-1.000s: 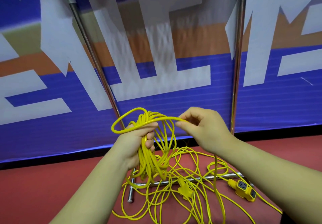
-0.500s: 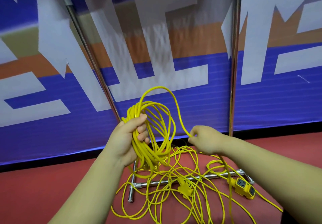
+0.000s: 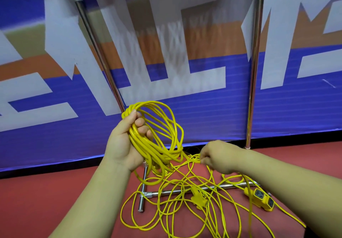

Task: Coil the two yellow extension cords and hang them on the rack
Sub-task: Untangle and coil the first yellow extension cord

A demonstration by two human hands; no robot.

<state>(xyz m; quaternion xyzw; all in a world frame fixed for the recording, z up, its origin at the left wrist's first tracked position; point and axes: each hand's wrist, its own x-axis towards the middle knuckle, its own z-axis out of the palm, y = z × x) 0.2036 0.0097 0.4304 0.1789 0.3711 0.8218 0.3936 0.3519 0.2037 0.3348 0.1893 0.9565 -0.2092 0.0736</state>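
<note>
**Coiling, part-way.** My left hand (image 3: 125,143) gripped the coil (image 3: 157,137), fingers curled round a bundle of several loops held up in front of the banner (image 3: 55,145). The loops were uneven, some wider than others, and a few sagged toward 6 o'clock below my palm. My right hand (image 3: 218,156), at 4 o'clock of the coil, pinched a strand of the cord (image 3: 193,159) that ran off the bundle's lower edge. By my judgement, well under half of the job was done. Most of the cord lay loose on the floor (image 3: 55,200) at 5 o'clock of the coil, in crossing loops over the bar (image 3: 153,194) at the foot of the rack (image 3: 252,89), and nothing hung on the rack. I could not tell where one cord ended and the other began. A plug (image 3: 199,199) lay among the strands at 6 o'clock of my right hand, over the bar. A socket block (image 3: 262,199) lay at 4 o'clock of that hand, near the bar's right end. The cord was thin, round, bright yellow and limp, falling in soft curves with no kinks that I could see. Left to do: gather the loose length, coil the second cord and hang both.
</note>
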